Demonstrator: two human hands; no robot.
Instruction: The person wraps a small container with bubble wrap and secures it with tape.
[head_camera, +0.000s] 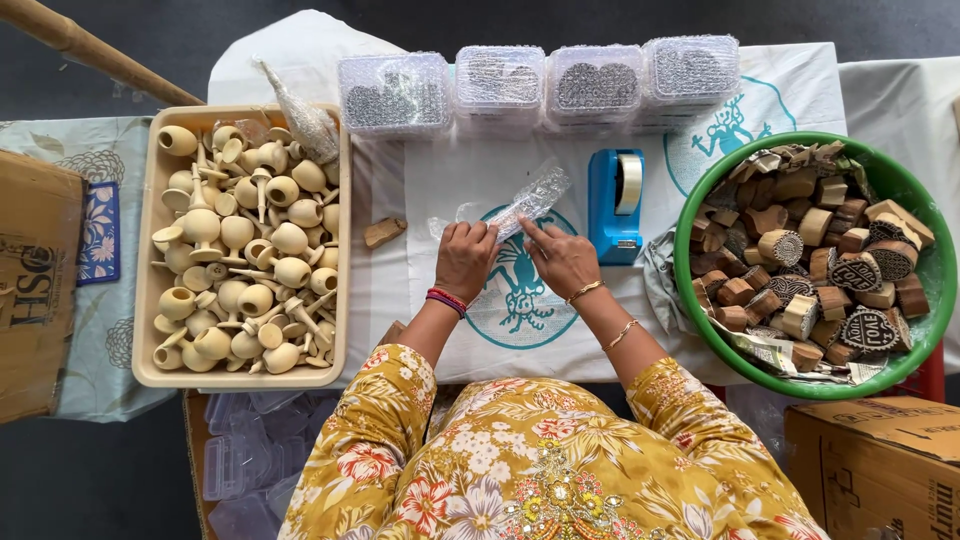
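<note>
Two hands' (466, 255) (562, 258) grip closed on bubble-wrap packet (530, 200), between tray (146, 300) of wooden handles (250, 270) and bowl (700, 190) of carved blocks (820, 270).

glossy crinkled clear plastic wrap (532, 200); matt pale turned wooden pieces (250, 260) in smooth beige plastic tray (146, 300); rough brown carved wooden blocks (810, 270).

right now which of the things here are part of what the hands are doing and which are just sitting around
In use:
left hand
right hand
bubble-wrapped piece held between them

Lying about:
blue tape dispenser
beige tray of wooden handles
green bowl of carved wooden blocks
four clear lidded boxes
loose wooden block
cardboard boxes
</note>
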